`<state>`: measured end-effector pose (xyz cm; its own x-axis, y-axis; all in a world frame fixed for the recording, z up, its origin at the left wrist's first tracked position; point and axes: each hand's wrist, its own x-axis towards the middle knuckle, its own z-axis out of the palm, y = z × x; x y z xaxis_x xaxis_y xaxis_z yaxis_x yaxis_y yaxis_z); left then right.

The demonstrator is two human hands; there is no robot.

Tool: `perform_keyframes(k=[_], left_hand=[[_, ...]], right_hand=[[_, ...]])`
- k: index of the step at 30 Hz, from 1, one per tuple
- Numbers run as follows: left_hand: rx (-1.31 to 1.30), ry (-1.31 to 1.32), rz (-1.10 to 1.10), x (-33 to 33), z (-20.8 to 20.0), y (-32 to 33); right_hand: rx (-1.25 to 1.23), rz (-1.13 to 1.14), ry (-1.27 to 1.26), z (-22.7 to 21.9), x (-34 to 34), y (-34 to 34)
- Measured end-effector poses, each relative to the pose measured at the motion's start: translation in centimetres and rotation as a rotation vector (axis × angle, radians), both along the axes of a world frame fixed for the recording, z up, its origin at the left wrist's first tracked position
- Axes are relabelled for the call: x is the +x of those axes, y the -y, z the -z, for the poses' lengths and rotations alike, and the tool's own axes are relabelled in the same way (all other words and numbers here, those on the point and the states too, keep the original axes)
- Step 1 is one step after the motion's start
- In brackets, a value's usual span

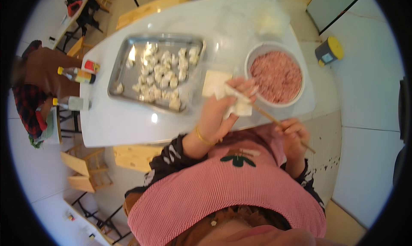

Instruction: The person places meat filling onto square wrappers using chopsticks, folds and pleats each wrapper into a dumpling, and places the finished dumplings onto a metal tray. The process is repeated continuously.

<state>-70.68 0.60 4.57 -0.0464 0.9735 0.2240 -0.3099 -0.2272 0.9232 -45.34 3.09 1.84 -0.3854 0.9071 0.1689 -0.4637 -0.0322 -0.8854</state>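
Note:
My left hand (219, 113) is closed around a pale square dough wrapper (239, 106), held just over the table's front edge. In my right hand (294, 136) is a thin wooden chopstick (268, 116), its far tip reaching to the wrapper in my left hand. Whether any filling is on that tip, the fingers hide. Behind my left hand lies a stack of square wrappers (214, 82). A white bowl (247, 68) of pink minced meat (277, 76) stands to the right of the stack. Folded wontons (163, 74) lie in a metal tray (124, 53) at the left.
The white table (116, 126) carries a sauce bottle (77, 74), a clear bottle (73, 103) and a small red item (91, 66) at its left end. A clouded plastic bag (272, 20) sits behind the bowl. Another person (51, 72) is beyond the left end; a yellow-lidded bin (329, 50) stands at right.

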Motion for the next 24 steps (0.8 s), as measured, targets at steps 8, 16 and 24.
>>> perform_keyframes(k=[8, 16, 24], left_hand=[[-0.446, 0.556, -0.149, 0.0, 2.9, -1.4], [-0.486, 0.601, -0.105, -0.5, 4.9, -1.3], [-0.315, 0.898, 0.023, 0.2, 0.0, 0.1]], right_hand=[[0.081, -0.009, 0.172, 0.1, -1.4, -0.1], [-0.029, -0.040, 0.124, 0.3, -1.0, 0.0], [-0.009, -0.007, 0.147, 0.7, -0.9, 0.0]])
